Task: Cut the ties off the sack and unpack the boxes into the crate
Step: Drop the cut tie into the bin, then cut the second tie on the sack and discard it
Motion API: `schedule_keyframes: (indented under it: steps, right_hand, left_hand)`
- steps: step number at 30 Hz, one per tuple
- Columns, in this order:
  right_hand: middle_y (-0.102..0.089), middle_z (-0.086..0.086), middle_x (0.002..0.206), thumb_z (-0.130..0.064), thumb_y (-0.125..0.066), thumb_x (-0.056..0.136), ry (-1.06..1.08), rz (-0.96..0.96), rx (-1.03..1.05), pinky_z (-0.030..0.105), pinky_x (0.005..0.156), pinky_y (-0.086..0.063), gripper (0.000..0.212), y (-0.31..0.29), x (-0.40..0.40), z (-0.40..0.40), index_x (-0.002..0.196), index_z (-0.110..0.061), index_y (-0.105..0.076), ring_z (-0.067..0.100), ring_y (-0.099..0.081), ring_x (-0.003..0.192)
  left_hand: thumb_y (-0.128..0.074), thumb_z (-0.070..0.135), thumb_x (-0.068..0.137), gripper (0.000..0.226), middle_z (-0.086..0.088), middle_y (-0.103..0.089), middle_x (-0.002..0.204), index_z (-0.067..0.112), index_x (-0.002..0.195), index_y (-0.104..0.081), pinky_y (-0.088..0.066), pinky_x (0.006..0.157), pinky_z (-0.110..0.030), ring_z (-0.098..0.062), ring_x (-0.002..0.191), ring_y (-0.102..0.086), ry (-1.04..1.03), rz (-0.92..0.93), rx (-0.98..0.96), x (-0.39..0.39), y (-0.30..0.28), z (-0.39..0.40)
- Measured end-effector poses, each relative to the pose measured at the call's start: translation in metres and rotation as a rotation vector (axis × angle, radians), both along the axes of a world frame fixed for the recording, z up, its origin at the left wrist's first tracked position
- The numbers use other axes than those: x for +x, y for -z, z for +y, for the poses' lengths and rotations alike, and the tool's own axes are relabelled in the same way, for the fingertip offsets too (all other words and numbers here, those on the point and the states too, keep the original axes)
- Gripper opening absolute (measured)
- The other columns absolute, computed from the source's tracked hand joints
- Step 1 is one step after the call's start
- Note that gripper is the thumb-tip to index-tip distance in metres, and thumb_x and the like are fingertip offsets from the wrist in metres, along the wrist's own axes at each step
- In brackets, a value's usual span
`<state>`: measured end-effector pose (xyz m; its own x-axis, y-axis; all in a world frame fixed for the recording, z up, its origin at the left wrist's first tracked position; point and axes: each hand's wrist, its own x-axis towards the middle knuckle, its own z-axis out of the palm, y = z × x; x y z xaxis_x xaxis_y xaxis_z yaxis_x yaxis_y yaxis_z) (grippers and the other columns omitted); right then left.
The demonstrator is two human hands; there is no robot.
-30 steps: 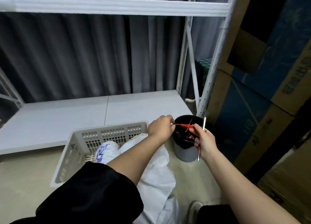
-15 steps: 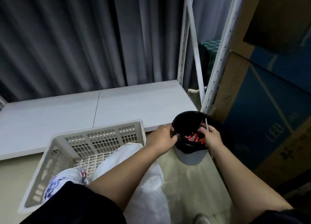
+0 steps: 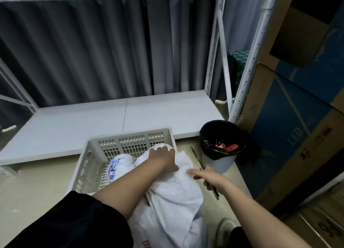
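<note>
A white woven sack [image 3: 176,197] lies in front of me, its top end leaning into a pale perforated plastic crate [image 3: 104,150] on the floor. My left hand [image 3: 162,159] rests on the sack's top at the crate's near right corner, fingers curled over the fabric. My right hand [image 3: 208,178] hovers just right of the sack and grips a thin metal cutting tool [image 3: 200,164] that points up and away. Cut red ties [image 3: 226,146] lie inside a small bin [image 3: 219,145] with a black liner. No boxes are visible.
A low white shelf board [image 3: 111,117] runs behind the crate, with white rack posts [image 3: 245,70] at the right. Large cardboard boxes [image 3: 290,126] stand close on the right, behind the bin. A grey curtain hangs at the back. My shoe [image 3: 225,229] shows below.
Both hands left the bin after the red tie dropped in. The left hand came back onto the sack at the crate, and the right hand drew back with the tool.
</note>
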<state>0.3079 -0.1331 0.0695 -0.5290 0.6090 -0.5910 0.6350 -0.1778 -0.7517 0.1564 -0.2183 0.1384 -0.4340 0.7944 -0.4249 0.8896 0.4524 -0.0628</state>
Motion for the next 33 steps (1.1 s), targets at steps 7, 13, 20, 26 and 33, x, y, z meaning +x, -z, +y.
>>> schedule_keyframes:
  steps: [7,13,20,26,33]
  right_hand:
    - [-0.065,0.012,0.093,-0.010,-0.076,0.071,0.233,0.227,-0.038,0.025,0.055,-0.049,0.037,-0.023,-0.003,-0.045,0.098,0.000,-0.053,0.019,-0.062,0.071]
    - [-0.043,-0.002,0.072,-0.003,-0.067,0.078,0.221,0.365,0.432,0.021,0.054,-0.033,0.032,-0.096,-0.012,-0.050,0.075,-0.019,-0.038,0.010,-0.039,0.061]
    - [-0.042,-0.006,0.066,-0.015,-0.075,0.076,0.119,0.485,0.527,0.022,0.053,-0.032,0.036,-0.153,-0.017,-0.072,0.073,-0.020,-0.039,0.007,-0.038,0.056]
    - [-0.037,-0.010,0.046,-0.016,-0.065,0.088,0.020,0.672,0.162,0.018,0.035,-0.017,0.031,-0.167,-0.015,-0.086,0.074,-0.020,-0.037,0.006,-0.023,0.035]
    - [-0.040,-0.006,0.057,-0.043,-0.057,0.089,0.176,0.367,0.220,0.024,0.045,-0.027,0.037,-0.151,-0.016,-0.096,0.068,-0.019,-0.039,0.011,-0.039,0.048]
  left_hand:
    - [-0.047,0.052,0.089,0.068,-0.007,-0.032,0.149,0.022,0.147,-0.026,-0.033,0.104,-0.043,-0.030,0.136,-0.036,-0.032,-0.047,0.087,0.007,-0.032,-0.046]
    - [-0.037,0.057,0.090,0.063,-0.006,-0.045,0.145,0.018,0.140,-0.036,-0.031,0.105,-0.041,-0.028,0.130,-0.046,0.022,0.149,-0.035,-0.001,-0.065,-0.081]
    - [-0.053,0.086,0.061,0.109,-0.006,-0.041,0.147,0.028,0.147,-0.020,-0.024,0.108,-0.043,-0.028,0.133,-0.041,0.059,-0.035,-0.037,-0.016,-0.090,-0.118]
    - [-0.060,0.054,0.078,0.070,-0.009,-0.044,0.129,0.019,0.131,-0.032,-0.026,0.104,-0.041,-0.027,0.115,-0.052,0.134,0.262,0.214,-0.010,-0.065,-0.153]
    - [-0.087,0.030,0.036,0.058,-0.001,-0.054,0.075,0.019,0.086,-0.060,-0.044,0.056,-0.030,-0.018,0.049,-0.058,0.116,0.342,0.572,-0.015,-0.043,-0.169]
